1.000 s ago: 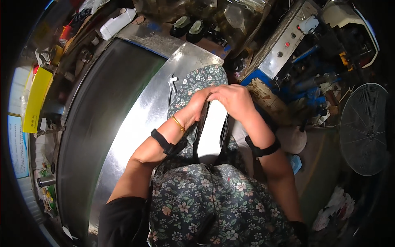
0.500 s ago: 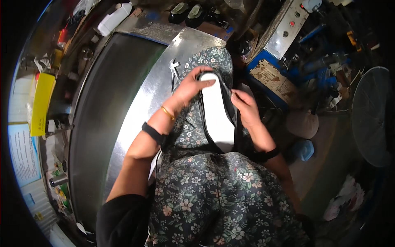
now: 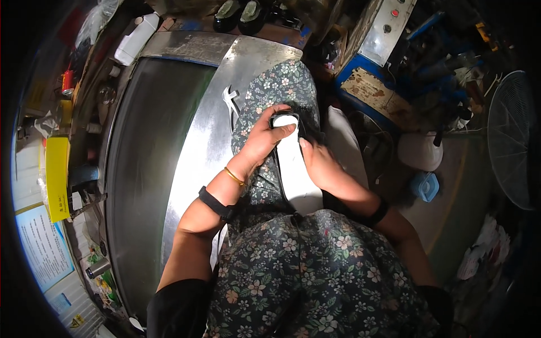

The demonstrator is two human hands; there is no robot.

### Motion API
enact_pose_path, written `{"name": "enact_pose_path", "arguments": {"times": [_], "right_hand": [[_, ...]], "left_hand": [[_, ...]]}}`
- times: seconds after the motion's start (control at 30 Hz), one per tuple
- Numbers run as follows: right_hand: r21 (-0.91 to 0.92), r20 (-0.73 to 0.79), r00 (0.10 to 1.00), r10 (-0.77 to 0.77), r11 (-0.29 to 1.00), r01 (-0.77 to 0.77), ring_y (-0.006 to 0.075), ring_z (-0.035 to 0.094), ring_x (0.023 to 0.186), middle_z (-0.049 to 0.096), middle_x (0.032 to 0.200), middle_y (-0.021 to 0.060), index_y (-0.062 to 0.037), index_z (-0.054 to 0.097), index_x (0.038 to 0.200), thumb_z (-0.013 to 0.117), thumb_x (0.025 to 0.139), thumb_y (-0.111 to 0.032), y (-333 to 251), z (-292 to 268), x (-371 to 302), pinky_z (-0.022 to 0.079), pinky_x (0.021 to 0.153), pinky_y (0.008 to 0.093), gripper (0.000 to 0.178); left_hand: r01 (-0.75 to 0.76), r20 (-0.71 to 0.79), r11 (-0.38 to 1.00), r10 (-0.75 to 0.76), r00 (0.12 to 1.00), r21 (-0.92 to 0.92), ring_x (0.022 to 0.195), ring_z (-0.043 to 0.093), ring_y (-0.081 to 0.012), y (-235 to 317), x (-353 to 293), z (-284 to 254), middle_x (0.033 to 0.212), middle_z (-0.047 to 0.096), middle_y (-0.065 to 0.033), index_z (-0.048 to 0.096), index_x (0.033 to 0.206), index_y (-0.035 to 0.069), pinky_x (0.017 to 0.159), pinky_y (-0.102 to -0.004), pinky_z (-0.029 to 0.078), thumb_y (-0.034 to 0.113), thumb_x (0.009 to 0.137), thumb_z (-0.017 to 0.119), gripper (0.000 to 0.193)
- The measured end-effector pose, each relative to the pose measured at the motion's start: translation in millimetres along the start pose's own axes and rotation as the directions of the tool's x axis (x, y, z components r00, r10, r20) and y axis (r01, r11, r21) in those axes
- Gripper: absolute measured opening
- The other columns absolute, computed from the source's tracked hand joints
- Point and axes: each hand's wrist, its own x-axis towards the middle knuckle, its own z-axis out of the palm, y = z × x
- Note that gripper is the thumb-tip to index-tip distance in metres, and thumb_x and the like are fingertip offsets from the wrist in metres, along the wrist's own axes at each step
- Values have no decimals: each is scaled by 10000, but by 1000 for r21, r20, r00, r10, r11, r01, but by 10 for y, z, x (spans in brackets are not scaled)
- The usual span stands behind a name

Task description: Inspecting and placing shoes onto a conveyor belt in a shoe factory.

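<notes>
A black shoe (image 3: 296,177) lies bottom up across my lap, its long white underside facing me and a dark rim of upper around it. My left hand (image 3: 266,137) is closed around the shoe's far end, with the thumb pressed on the white face and the fingers over the outer edge. Against the right edge, my right hand (image 3: 322,163) is closed on the dark rim, thumb near the far end. Its other fingers are hidden, so whether it also holds a small tool cannot be made out. Floral cloth (image 3: 282,84) covers my lap beneath the shoe.
At left is a metal table (image 3: 191,141) beside a dark belt (image 3: 146,169). A silver hooked hand tool (image 3: 230,101) lies on the table. Dark shoes (image 3: 251,19) stand at the back. A control box (image 3: 383,39), blue basket (image 3: 424,186) and fan (image 3: 513,141) are on the right.
My right hand has come in closer against the shoe's right edge, and a thin dark strip or tool by its fingertips no longer shows. The left hand keeps its grip. The view has shifted slightly.
</notes>
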Motion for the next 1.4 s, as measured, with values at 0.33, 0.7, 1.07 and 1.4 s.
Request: {"name": "enact_pose_path", "arguments": {"times": [0.33,0.7,1.07,1.4], "right_hand": [[288,71,984,-166,947,139,293,443,1310,398,1455,237,1,162,1518,451,1023,-362,580,6,-338,330,1084,362,678],[81,17,997,74,994,-75,482,395,1310,238,1471,391,62,39,1498,462,1008,-333,-75,384,-204,359,1074,438,758],[247,-16,1000,-5,969,9,403,309,1400,281,1498,313,2,69,1519,430,1024,-378,198,379,-149,278,1132,419,721],[121,-154,983,-99,986,118,264,654,818,695,903,119,25,626,1054,459,1009,-324,102,-90,1330,497,750,365,389]], "left_hand": [[14,54,972,-27,998,234,1111,565,-195,62,126,-110,1211,599,-106,465,1356,20,986,-310,442,150,913,667,504],[357,-353,21,217,910,934,653,643,-437,310,-334,237,777,679,-237,623,925,-55,696,-522,526,381,1016,331,532],[25,-364,970,67,929,242,1335,431,-322,-409,-784,58,1438,442,-232,301,1459,-39,1098,-370,342,504,1028,333,694],[99,-118,974,-76,990,205,865,656,-258,148,594,-172,1043,683,-157,553,1254,-21,780,-366,518,476,999,385,583]]}}
